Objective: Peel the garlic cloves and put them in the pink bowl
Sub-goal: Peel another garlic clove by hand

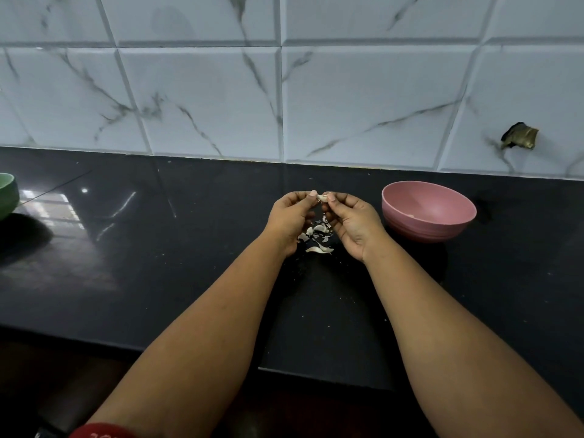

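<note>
A small pale garlic clove (322,197) is pinched between the fingertips of both hands above the black counter. My left hand (289,218) holds it from the left, my right hand (354,221) from the right. Under the hands lies a small heap of white garlic skins and pieces (317,237) on the counter. The pink bowl (428,211) stands just right of my right hand; a small pale bit shows inside it near the bottom.
A green bowl (7,194) sits at the far left edge of the black counter (158,248). A marble-look tiled wall rises behind, with a dark broken spot (520,136) at right. The counter's front edge runs below my forearms.
</note>
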Demonstrator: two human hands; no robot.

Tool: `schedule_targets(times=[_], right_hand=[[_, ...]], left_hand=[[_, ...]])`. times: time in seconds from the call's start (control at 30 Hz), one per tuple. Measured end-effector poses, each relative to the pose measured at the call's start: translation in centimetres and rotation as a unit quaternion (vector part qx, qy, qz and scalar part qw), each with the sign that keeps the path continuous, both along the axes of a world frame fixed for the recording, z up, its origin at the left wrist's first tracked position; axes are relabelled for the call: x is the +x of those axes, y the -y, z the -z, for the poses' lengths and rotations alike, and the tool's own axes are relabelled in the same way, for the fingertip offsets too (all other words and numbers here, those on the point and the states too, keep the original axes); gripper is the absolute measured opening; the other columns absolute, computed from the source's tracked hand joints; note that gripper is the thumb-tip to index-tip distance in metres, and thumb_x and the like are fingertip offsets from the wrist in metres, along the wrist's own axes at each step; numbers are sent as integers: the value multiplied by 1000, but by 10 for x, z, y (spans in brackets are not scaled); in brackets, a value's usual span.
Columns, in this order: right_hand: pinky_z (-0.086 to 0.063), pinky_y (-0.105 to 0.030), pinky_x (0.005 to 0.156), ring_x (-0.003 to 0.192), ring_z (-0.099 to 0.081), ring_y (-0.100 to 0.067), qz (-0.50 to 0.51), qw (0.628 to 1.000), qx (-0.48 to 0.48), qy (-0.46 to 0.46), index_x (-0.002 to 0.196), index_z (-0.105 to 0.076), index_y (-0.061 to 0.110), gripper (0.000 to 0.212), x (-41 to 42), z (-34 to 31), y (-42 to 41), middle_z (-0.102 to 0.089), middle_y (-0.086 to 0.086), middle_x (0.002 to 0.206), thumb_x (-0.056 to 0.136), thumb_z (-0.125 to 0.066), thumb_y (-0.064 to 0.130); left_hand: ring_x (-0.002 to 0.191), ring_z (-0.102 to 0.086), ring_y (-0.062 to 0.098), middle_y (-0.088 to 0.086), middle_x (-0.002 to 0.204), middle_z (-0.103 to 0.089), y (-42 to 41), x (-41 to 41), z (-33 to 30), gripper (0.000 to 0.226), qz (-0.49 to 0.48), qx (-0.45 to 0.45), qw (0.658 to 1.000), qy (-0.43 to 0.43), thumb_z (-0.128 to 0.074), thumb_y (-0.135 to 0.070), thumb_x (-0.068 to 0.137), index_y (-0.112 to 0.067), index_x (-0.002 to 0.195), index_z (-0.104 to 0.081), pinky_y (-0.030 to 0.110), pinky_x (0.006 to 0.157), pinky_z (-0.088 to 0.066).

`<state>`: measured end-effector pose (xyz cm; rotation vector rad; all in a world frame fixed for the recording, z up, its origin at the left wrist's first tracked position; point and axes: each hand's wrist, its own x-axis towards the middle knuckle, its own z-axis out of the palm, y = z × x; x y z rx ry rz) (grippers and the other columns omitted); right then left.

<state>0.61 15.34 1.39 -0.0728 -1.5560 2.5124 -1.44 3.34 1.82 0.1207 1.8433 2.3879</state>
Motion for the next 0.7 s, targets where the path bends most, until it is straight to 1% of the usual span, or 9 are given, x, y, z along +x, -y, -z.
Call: schedule_targets(times=[0.07,0.17,0.27,0.33,0.43,0.5,0.53,0.6,0.7], right_hand=[[-55,-17,70,73,-66,-7,1,1000,14,-4,90,-67,7,10,0,1,1,-71,-2,81,91,-60,0],[-55,-23,79,78,-67,-11,3,999,34,-5,89,-67,7,11,-1,2,1,-71,-4,83,90,-61,-1],[-53,-28,86,79,-65,-12,8,999,41,-4,90,-67,7,12,-1,1,0,-69,-6,85,91,-59,-2],[-53,-26,83,76,-64,-11,11,999,41,-2,90,-67,8,13,-1,0,0,-68,-6,84,92,-58,-2],[-55,-20,67,70,-63,-9,12,999,38,0,90,-66,8,12,1,-2,0,-68,-4,79,93,-57,1],[-53,-18,57,62,-65,-7,2,1000,21,-2,90,-65,6,12,4,-4,2,-68,-3,74,94,-55,1],[-52,-18,54,59,-65,-6,-6,1000,12,-3,89,-65,5,12,5,-6,3,-68,-3,71,95,-54,1],[-52,-18,54,58,-64,-6,-23,1000,-5,-9,88,-64,4,14,6,-6,3,-68,-2,68,95,-53,1],[-53,-18,58,61,-61,-8,-40,999,-18,-12,87,-64,4,15,6,-6,3,-68,-1,67,96,-52,4]], left_hand=[[62,-53,5,-3,77,-65,0,0,1,7,1,-1,1000,1,-66,-20,94,-16,87,-66,17,55,-43],[58,-53,4,1,73,-63,0,0,0,9,8,16,1000,4,-64,-12,94,-12,85,-66,14,50,-44],[55,-58,3,-1,67,-68,1,1,-2,11,25,53,998,18,-62,-4,93,-8,84,-66,13,51,-46],[56,-60,4,-2,65,-70,1,2,-3,12,37,63,997,28,-61,-1,93,-7,83,-65,13,52,-48],[62,-62,7,1,67,-70,2,0,-3,13,53,62,996,43,-59,-2,94,-6,83,-65,12,55,-50],[61,-63,7,3,68,-70,3,-2,-3,13,65,58,995,49,-58,-3,95,-5,84,-65,13,55,-51],[59,-63,6,3,67,-70,4,-3,-4,14,71,58,995,49,-57,-3,95,-5,84,-65,12,55,-51],[55,-61,3,2,64,-68,4,-3,-4,17,79,59,994,47,-55,-3,96,-5,83,-65,12,54,-50],[52,-58,2,1,63,-64,2,0,-5,21,86,60,994,44,-52,-6,100,-5,83,-64,12,52,-48]])
